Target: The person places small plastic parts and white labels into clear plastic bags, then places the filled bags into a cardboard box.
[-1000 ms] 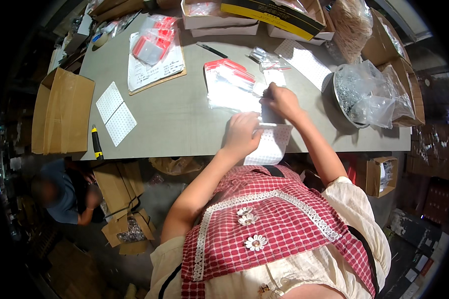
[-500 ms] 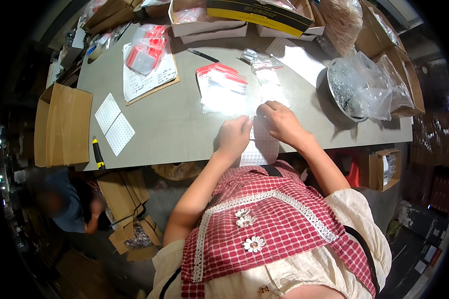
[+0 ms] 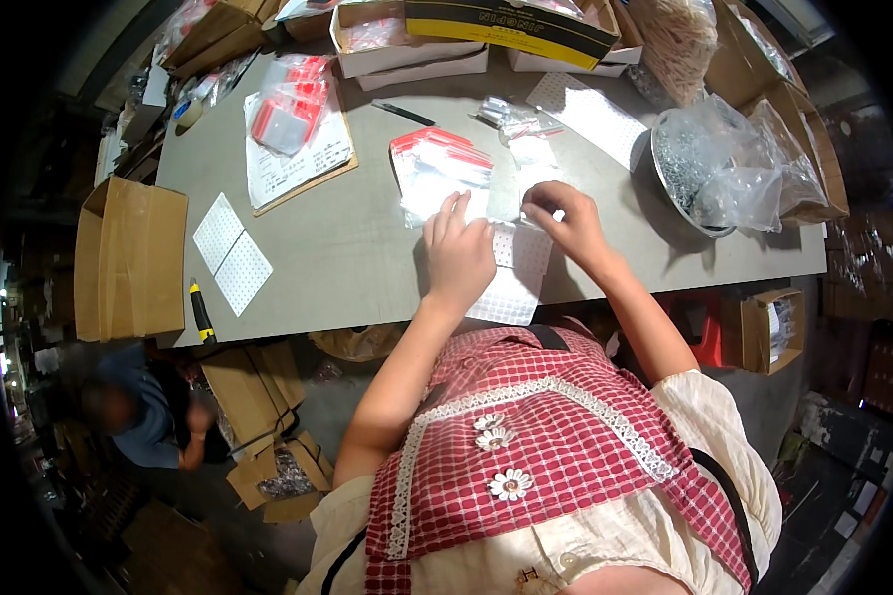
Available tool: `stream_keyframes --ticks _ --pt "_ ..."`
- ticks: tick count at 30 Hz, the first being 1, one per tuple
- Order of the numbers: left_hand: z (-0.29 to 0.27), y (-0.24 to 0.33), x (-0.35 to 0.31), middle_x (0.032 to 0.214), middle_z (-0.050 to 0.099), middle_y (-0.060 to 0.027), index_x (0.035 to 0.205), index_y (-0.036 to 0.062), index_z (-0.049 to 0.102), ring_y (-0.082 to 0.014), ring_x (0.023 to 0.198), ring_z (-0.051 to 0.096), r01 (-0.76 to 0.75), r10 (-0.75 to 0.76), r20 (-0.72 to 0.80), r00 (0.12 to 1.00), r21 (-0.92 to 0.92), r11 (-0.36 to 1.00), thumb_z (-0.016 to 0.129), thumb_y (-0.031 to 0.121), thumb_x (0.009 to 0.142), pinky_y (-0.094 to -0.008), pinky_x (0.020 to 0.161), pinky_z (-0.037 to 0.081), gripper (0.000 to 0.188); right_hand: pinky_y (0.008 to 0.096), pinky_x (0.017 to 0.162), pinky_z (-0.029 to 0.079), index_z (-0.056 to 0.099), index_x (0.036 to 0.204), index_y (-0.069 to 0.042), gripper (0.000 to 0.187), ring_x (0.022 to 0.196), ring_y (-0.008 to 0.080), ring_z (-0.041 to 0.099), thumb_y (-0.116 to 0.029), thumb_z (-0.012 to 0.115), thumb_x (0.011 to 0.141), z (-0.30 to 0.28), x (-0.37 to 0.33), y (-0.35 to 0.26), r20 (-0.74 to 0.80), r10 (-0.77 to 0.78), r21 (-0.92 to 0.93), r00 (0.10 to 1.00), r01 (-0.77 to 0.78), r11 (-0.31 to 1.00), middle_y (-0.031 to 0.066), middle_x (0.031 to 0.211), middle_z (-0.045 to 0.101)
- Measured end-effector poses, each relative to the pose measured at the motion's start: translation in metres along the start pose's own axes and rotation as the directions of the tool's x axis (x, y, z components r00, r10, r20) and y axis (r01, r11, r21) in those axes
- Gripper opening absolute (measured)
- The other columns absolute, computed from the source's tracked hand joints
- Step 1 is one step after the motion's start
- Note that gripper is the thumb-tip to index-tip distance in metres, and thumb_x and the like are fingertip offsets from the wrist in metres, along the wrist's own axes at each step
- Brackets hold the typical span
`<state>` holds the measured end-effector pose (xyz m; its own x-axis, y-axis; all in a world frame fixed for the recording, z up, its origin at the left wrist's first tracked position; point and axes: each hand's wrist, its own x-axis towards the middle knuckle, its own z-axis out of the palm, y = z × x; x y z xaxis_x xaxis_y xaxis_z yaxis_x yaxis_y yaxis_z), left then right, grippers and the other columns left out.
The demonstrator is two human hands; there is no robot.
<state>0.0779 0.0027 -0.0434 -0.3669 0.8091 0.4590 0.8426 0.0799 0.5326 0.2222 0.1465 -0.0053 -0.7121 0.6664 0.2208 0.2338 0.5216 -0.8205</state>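
My left hand [image 3: 458,256] is open, its fingers stretched out over the lower edge of a pile of clear zip bags with red strips [image 3: 442,169]. To its right, my right hand [image 3: 569,223] is closed in a pinch; a small whitish bit shows at its fingers, too small to name. Between and below the hands, sheets of small round dots [image 3: 506,295] lie at the table's front edge, partly covered by my left hand. Just beyond my right hand lie small filled clear bags [image 3: 534,157].
On the table [image 3: 367,258] lie a clipboard [image 3: 303,183] with papers and bags, a black pen [image 3: 403,111], more dotted sheets [image 3: 233,253] and a yellow-black cutter [image 3: 201,311]. A metal bowl of small metal parts [image 3: 677,164] stands right, a cardboard box [image 3: 134,260] left. Someone in blue [image 3: 144,407] is beyond the left edge.
My left hand has moved up from the dotted sheets onto the zip bags, its fingers opening out. My right hand has shifted slightly up and right, uncovering more of the sheets.
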Motion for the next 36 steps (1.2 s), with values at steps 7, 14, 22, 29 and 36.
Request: stream_keyframes --ticks 7,14,22,29,36 --pt "0.019 0.014 -0.012 0.116 0.069 -0.0228 0.092 -0.0024 0.068 -0.036 0.129 0.056 -0.096 0.11 0.264 0.958 -0.066 0.993 0.061 0.013 0.091 -0.0476 0.112 0.036 0.017 0.0335 0.065 0.051 0.07 0.092 -0.002 0.02 0.066 0.0223 0.063 -0.02 0.07 0.085 0.016 0.037 0.034 0.263 0.247 -0.032 0.933 -0.248 0.968 0.0135 0.078 0.068" --pt "0.016 0.013 -0.012 0.122 0.067 -0.0248 0.089 -0.003 0.067 -0.0366 0.131 0.054 -0.06 0.088 0.265 0.96 -0.111 0.992 0.061 0.012 0.091 -0.0478 0.112 0.035 0.016 0.0489 0.075 0.055 0.067 0.091 -0.001 0.027 0.084 0.0397 0.07 -0.026 0.072 0.083 0.04 0.05 0.042 0.264 0.098 -0.472 0.959 0.04 0.881 0.0225 0.088 0.071" --pt "0.015 -0.001 -0.013 0.138 0.058 -0.0286 0.091 -0.0042 0.067 -0.0379 0.138 0.049 -0.046 0.053 0.247 0.968 -0.036 0.998 0.063 0.011 0.09 -0.0491 0.115 0.033 0.016 0.0453 0.074 0.055 0.072 0.095 -0.002 0.035 0.083 0.0359 0.07 -0.033 0.076 0.081 -0.018 0.049 0.041 0.236 0.298 -0.641 0.925 -0.082 0.763 0.0189 0.089 0.073" --pt "0.015 0.011 -0.015 0.14 0.058 -0.0249 0.092 -0.0038 0.068 -0.0377 0.139 0.047 -0.05 0.063 0.212 0.975 -0.062 0.997 0.063 0.012 0.089 -0.0502 0.116 0.031 0.017 0.0295 0.073 0.049 0.066 0.101 -0.001 0.015 0.078 0.0119 0.059 -0.01 0.069 0.088 0.01 0.053 0.04 0.279 0.24 0.07 0.93 -0.269 0.961 0.0032 0.086 0.065" --pt "0.016 0.013 -0.019 0.14 0.061 -0.0176 0.096 -0.0015 0.07 -0.036 0.14 0.046 -0.086 0.095 0.313 0.945 -0.041 0.995 0.061 0.013 0.09 -0.0524 0.117 0.029 0.018 0.0278 0.075 0.052 0.063 0.106 -0.001 0.018 0.081 0.0116 0.062 -0.005 0.066 0.089 -0.004 0.042 0.07 0.212 0.284 0.1 0.935 -0.31 0.945 0.0035 0.091 0.067"
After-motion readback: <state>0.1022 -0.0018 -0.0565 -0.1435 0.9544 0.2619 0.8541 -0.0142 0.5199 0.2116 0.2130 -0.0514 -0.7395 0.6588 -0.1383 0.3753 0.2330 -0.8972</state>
